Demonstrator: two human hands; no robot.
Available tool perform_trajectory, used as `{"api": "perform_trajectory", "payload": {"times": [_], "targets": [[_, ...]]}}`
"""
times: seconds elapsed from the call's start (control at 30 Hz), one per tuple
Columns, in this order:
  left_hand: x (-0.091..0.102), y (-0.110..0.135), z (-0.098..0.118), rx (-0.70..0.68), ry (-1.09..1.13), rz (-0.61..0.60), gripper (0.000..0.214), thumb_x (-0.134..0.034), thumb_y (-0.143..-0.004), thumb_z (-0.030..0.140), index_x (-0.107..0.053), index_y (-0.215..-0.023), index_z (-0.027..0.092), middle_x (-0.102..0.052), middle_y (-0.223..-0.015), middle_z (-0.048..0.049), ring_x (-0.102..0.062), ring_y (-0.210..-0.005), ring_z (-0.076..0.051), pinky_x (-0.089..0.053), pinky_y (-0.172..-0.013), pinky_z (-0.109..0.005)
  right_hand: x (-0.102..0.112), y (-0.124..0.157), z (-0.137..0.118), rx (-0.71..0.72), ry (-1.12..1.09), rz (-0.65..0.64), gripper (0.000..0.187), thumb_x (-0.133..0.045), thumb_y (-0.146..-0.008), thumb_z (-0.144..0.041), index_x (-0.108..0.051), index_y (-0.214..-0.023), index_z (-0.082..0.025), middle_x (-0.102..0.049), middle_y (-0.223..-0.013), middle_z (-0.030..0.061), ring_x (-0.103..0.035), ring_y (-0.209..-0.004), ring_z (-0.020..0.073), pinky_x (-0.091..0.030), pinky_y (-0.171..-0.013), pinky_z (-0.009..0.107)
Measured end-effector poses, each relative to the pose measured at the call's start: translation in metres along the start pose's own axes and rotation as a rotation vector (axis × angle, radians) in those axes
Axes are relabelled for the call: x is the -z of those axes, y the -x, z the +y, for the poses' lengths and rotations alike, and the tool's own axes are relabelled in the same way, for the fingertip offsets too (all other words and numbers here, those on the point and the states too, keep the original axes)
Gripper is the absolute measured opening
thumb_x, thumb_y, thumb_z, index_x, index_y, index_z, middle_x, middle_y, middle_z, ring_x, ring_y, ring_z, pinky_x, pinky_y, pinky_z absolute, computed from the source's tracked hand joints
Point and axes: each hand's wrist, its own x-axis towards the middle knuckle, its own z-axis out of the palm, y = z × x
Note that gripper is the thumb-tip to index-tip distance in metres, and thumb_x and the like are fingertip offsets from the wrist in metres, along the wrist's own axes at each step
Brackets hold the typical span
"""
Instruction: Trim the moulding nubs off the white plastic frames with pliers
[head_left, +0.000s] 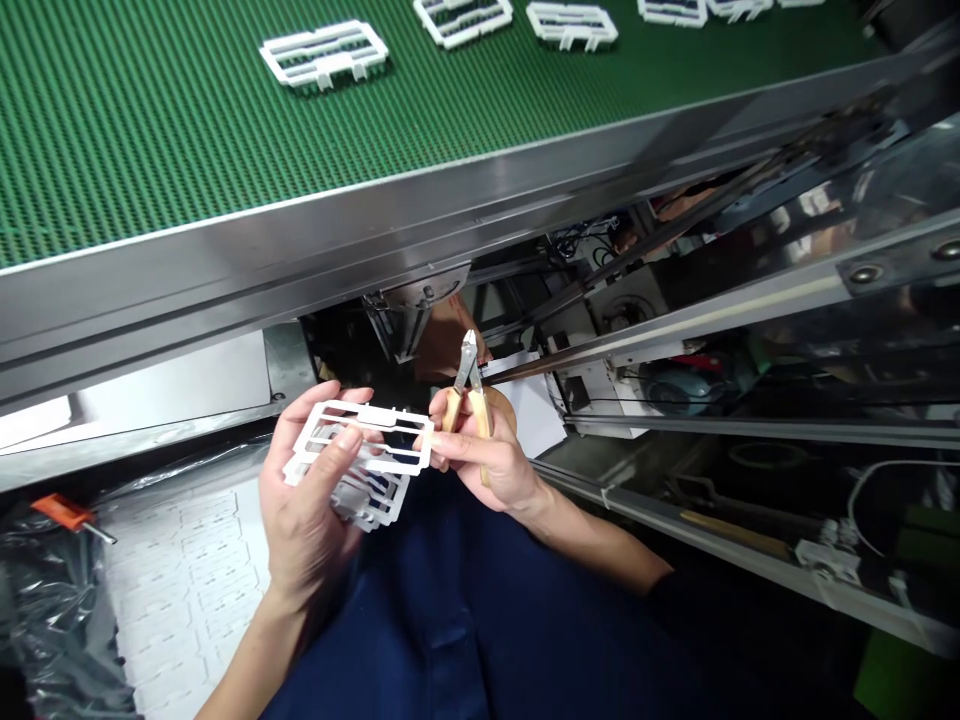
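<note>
My left hand [311, 490] grips white plastic frames [375, 465], one overlapping another, with the thumb across the upper one. Several slots run lengthwise through them. In my right hand [491, 455] is a pair of side cutters [466, 375] with yellowish handles, its jaws pointing up and away from me. The thumb and fingertips of that hand also touch the right end of the upper frame. The cutter jaws stand apart from the frames.
Similar white frames [326, 55] lie on a green conveyor belt [187, 130] behind a metal rail [337, 225]. At lower left are an orange-handled screwdriver [67, 513], clear plastic film [60, 610] and a white layer of parts [187, 590]. Metal machine bars [750, 300] run along the right.
</note>
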Motion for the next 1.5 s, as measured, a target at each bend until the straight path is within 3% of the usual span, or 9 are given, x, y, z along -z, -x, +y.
{"api": "perform_trajectory", "payload": {"times": [0.2,0.47,0.9,1.5], "targets": [[0.004,0.005,0.003,-0.071,-0.022,0.006,0.046,-0.073,-0.072,0.019,-0.06,-0.117,0.02,-0.063,-0.112,-0.0098,-0.058,-0.074,-0.014,-0.054,-0.066,-0.022,-0.005,-0.003,0.001,-0.119,-0.172,-0.042,0.029,-0.074,-0.065,-0.019,-0.056,-0.089,-0.017,-0.06,-0.065,-0.0028,-0.052,-0.053,0.0079,-0.042,-0.05,0.019],[0.011,0.014,0.006,-0.181,-0.071,0.094,0.05,-0.074,-0.072,0.024,-0.06,-0.12,0.02,-0.063,-0.111,-0.0091,-0.058,-0.075,-0.015,-0.053,-0.065,-0.023,-0.015,-0.007,-0.001,-0.181,-0.16,-0.108,0.028,-0.071,-0.069,-0.016,-0.055,-0.091,-0.016,-0.063,-0.065,-0.0008,-0.054,-0.052,0.0072,-0.046,-0.05,0.016],[0.024,0.024,0.009,-0.211,-0.043,0.229,0.047,-0.074,-0.073,0.028,-0.061,-0.117,0.021,-0.063,-0.108,-0.0067,-0.057,-0.075,-0.013,-0.051,-0.066,-0.02,-0.026,-0.016,0.007,-0.316,-0.14,-0.196,0.027,-0.069,-0.069,-0.013,-0.054,-0.092,-0.016,-0.065,-0.068,0.0021,-0.054,-0.053,0.008,-0.045,-0.053,0.019],[0.031,0.032,0.008,-0.255,-0.061,0.339,0.044,-0.075,-0.073,0.026,-0.062,-0.116,0.023,-0.065,-0.104,-0.0042,-0.059,-0.076,-0.013,-0.051,-0.067,-0.019,-0.037,-0.021,0.011,-0.491,-0.17,-0.224,0.026,-0.069,-0.065,-0.011,-0.057,-0.087,-0.017,-0.054,-0.06,-0.0041,-0.043,-0.053,0.0057,-0.039,-0.054,0.019]]}}
